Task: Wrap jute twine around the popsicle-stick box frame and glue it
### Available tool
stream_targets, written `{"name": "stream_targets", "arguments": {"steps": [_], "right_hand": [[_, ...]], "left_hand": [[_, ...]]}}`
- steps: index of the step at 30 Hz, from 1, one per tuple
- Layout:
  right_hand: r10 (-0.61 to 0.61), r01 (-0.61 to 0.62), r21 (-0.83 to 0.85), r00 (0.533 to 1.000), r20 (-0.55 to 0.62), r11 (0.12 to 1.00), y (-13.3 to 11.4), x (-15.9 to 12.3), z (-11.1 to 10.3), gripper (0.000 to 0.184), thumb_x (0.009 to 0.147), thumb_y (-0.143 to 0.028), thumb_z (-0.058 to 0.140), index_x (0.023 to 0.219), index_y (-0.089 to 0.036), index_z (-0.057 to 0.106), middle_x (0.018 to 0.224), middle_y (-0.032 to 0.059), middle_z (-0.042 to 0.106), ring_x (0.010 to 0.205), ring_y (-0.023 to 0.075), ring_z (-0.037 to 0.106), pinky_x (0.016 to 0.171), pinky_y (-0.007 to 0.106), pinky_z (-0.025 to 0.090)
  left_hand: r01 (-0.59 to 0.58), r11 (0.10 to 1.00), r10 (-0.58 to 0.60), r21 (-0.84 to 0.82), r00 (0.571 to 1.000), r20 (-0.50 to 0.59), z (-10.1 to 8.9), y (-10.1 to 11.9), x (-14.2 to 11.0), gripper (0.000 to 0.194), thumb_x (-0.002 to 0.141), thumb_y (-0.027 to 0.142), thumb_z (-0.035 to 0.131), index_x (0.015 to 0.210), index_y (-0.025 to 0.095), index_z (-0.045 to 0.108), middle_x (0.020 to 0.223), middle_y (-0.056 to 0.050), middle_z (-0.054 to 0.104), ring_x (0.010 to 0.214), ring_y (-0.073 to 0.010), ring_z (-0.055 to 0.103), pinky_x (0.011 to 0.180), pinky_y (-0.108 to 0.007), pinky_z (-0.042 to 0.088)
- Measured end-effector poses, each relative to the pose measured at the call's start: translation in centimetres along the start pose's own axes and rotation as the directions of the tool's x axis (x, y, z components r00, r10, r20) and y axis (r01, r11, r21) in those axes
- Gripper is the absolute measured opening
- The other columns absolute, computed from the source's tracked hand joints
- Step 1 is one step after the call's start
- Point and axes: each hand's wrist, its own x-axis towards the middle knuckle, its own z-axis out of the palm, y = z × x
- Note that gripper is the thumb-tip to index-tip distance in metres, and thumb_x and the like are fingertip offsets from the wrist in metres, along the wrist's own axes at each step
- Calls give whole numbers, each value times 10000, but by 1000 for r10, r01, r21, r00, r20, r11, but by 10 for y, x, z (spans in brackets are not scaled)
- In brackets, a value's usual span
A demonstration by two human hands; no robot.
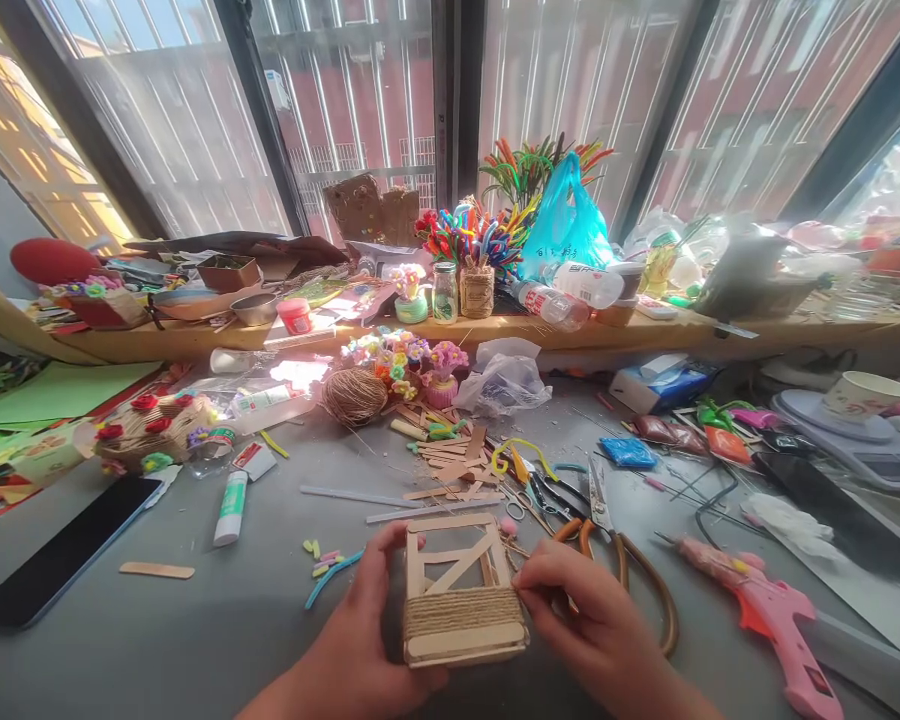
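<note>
My left hand [367, 630] grips the left side of a small box-like frame of craft sticks [466, 640], held just above the table. A diagonal stick crosses its upper opening. Brown twine [461, 606] is wound in tight rows around the lower half, above the bottom stick. At the frame's right edge my right hand [589, 615] is closed in a pinch on the twine, a loose bit of which shows above the fingers. Part of the strand is hidden by the hand. Large scissors [600, 510] with brown handles lie just beyond my right hand.
A pink glue gun [776, 610] lies at right, a phone [64, 545] at left. Loose craft sticks [450, 458], a twine ball [354, 397], a glue stick [230, 508] and pliers [559, 492] lie beyond the frame. A cluttered ledge [412, 338] runs below the windows.
</note>
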Motion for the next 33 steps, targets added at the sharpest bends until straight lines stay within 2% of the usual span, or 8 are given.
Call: {"name": "stream_targets", "arguments": {"steps": [5, 8, 11, 13, 16, 20, 25, 33], "right_hand": [[-39, 39, 4, 999, 12, 999, 1, 1, 1, 271, 969, -23, 622, 1044, -271, 701, 801, -15, 684, 690, 160, 622, 632, 209, 492], [-44, 44, -4, 999, 20, 999, 1, 2, 2, 282, 960, -10, 608, 1038, -269, 690, 810, -11, 681, 705, 163, 621, 640, 215, 483], [-63, 63, -8, 998, 31, 998, 1, 4, 4, 282, 954, -6, 614, 1038, -265, 685, 800, -12, 674, 703, 165, 614, 639, 221, 472], [-70, 71, -13, 997, 33, 997, 0, 5, 4, 272, 956, -7, 614, 1026, -261, 681, 784, -16, 660, 677, 161, 595, 618, 222, 455], [-79, 80, -20, 996, 34, 997, -1, 6, 4, 266, 961, -6, 606, 1011, -257, 677, 780, -16, 654, 671, 160, 588, 611, 227, 446], [-103, 102, 17, 993, 62, 995, 1, 3, 3, 270, 977, -19, 622, 1074, -261, 693, 782, -19, 664, 660, 153, 596, 604, 228, 436], [-73, 68, 72, 995, 66, 995, 2, 1, 1, 236, 1004, -53, 647, 1095, -262, 706, 782, -21, 681, 640, 145, 604, 599, 228, 438], [-97, 93, 61, 993, 70, 994, 1, 3, -10, 171, 1055, -120, 681, 1136, -258, 740, 850, 29, 747, 724, 180, 687, 657, 250, 514]], "left_hand": [[-5, 992, -9, 128, 994, 108, -15, 22, -2, 1218, 738, 286, 879, 1717, 360, 158, 1699, -141, 535, 1534, -411, 574, 1239, -550, 516], [-49, 958, 23, 282, 995, 94, -25, 46, -2, 1364, 728, 302, 922, 1778, 394, 57, 1796, -128, 419, 1597, -453, 493, 1243, -615, 509], [-234, 856, 226, 461, 971, 73, -27, 78, 6, 1493, 665, 431, 1034, 1804, 403, 70, 1872, -129, 249, 1667, -507, 339, 1284, -710, 417], [-377, 770, 330, 515, 926, 185, -23, 106, 19, 1405, 671, 473, 1048, 1794, 390, 208, 1860, -120, 298, 1675, -487, 333, 1327, -726, 330], [-321, 713, 100, 623, 926, 363, -12, 150, 39, 1306, 644, 456, 1074, 1748, 239, 411, 1781, -188, 450, 1621, -488, 437, 1320, -704, 371], [-264, 657, -70, 706, 912, 405, -4, 181, 53, 1187, 656, 402, 1050, 1678, 108, 524, 1651, -259, 598, 1502, -508, 577, 1266, -695, 465], [-226, 703, -24, 674, 940, 340, -10, 163, 47, 1188, 634, 343, 1012, 1696, 169, 508, 1694, -217, 562, 1542, -487, 542, 1281, -661, 464], [-257, 864, 247, 432, 966, 80, -18, 73, 21, 1368, 580, 374, 1041, 1747, 393, 328, 1731, -102, 513, 1550, -458, 545, 1282, -574, 487]]}}
